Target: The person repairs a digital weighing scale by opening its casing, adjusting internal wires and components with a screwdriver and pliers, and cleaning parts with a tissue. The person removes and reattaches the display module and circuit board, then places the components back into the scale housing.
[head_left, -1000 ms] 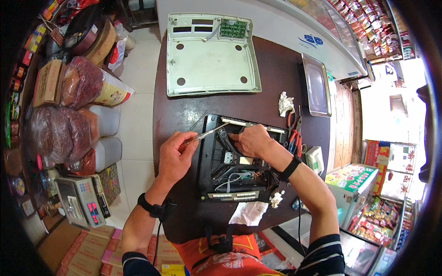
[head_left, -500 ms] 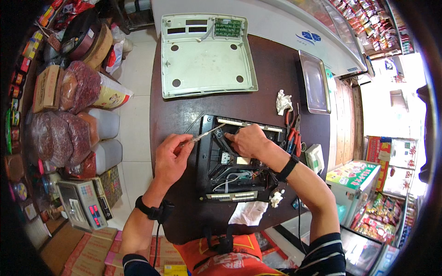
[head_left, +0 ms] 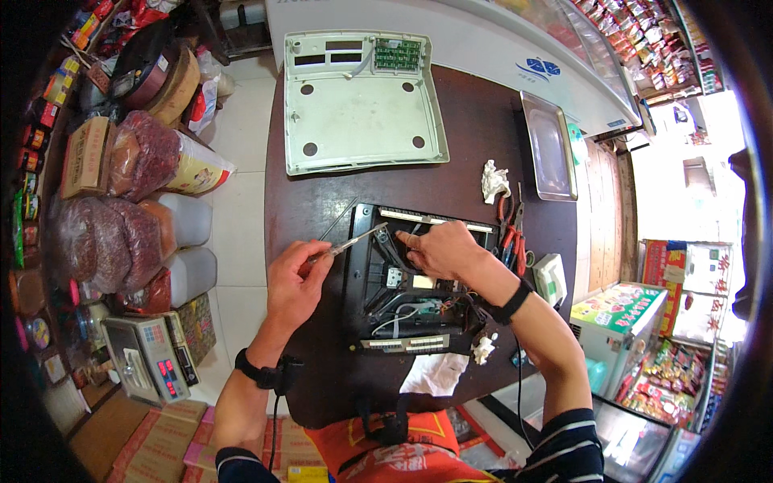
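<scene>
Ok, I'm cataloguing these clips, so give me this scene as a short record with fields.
Left hand: holds a slim metal tool, tip over or touching the opened black device
Right hand: index finger extended over the device; contact unclear
Beyond device: pale cover, inner side up, with green circuit board
Right of device: red-handled pliers
Near side: white paper
Surface: dark brown table

Two hands (head_left: 295, 278) (head_left: 448, 251), one black device (head_left: 364, 274), one pale cover (head_left: 358, 121) (four round spots (head_left: 307, 89)), one metal tray (head_left: 551, 149)
</scene>
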`<action>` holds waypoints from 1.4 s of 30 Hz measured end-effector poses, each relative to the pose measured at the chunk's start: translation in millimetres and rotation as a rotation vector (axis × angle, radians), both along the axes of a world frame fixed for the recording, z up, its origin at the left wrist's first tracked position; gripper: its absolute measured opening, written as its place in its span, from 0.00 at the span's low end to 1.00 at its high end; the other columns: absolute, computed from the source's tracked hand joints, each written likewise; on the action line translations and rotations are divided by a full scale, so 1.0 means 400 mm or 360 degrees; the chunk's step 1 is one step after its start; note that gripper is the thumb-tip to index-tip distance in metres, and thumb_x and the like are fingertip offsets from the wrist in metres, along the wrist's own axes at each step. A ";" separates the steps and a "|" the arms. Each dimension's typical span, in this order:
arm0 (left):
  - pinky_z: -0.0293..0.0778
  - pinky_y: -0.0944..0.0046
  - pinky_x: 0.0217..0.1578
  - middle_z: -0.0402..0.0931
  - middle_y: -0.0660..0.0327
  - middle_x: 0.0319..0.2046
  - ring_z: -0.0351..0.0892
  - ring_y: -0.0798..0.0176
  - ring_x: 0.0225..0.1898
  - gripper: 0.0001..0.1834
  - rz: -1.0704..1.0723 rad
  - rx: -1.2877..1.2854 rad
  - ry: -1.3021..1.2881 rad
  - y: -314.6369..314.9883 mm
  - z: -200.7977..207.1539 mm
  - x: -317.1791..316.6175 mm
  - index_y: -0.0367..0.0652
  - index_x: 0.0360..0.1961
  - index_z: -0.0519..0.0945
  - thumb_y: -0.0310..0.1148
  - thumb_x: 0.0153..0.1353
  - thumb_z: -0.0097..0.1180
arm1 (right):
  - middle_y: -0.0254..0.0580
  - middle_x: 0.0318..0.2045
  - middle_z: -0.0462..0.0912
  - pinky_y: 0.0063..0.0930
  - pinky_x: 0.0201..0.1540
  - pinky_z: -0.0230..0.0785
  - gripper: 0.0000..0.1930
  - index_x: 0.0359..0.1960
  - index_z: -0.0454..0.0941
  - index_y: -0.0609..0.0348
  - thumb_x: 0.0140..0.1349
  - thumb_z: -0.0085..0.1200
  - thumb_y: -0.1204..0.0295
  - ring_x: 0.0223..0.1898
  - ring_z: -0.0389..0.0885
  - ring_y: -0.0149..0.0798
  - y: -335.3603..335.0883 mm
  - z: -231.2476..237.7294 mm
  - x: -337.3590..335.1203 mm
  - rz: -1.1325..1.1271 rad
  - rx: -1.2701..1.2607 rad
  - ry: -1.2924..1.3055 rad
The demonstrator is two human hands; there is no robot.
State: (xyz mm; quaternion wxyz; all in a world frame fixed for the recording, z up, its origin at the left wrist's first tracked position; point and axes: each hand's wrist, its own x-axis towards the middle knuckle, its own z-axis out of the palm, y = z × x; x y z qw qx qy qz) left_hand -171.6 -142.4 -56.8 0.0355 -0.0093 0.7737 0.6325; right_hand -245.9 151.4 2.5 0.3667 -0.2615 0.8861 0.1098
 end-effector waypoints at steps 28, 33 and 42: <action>0.68 0.75 0.35 0.79 0.69 0.42 0.71 0.79 0.36 0.11 -0.0027 0.0130 -0.0151 0.022 0.076 0.084 0.34 0.56 0.89 0.23 0.76 0.67 | 0.43 0.30 0.85 0.44 0.45 0.78 0.08 0.32 0.86 0.55 0.64 0.74 0.68 0.38 0.87 0.49 0.443 0.011 0.664 -0.1462 -0.0613 0.0870; 0.70 0.73 0.37 0.80 0.65 0.40 0.74 0.76 0.36 0.11 -0.0010 0.0092 -0.0063 0.021 0.073 0.084 0.32 0.55 0.89 0.26 0.76 0.69 | 0.40 0.32 0.82 0.45 0.45 0.75 0.05 0.36 0.90 0.55 0.61 0.74 0.71 0.39 0.83 0.50 0.252 0.020 0.343 -0.0675 -0.1318 0.1205; 0.73 0.71 0.38 0.81 0.64 0.41 0.78 0.74 0.38 0.12 0.0091 0.0183 -0.0066 -0.035 0.069 0.101 0.32 0.55 0.89 0.27 0.76 0.69 | 0.32 0.31 0.86 0.42 0.52 0.67 0.05 0.26 0.90 0.45 0.58 0.64 0.68 0.43 0.84 0.40 -0.016 -0.166 0.065 0.0036 -0.0646 0.1061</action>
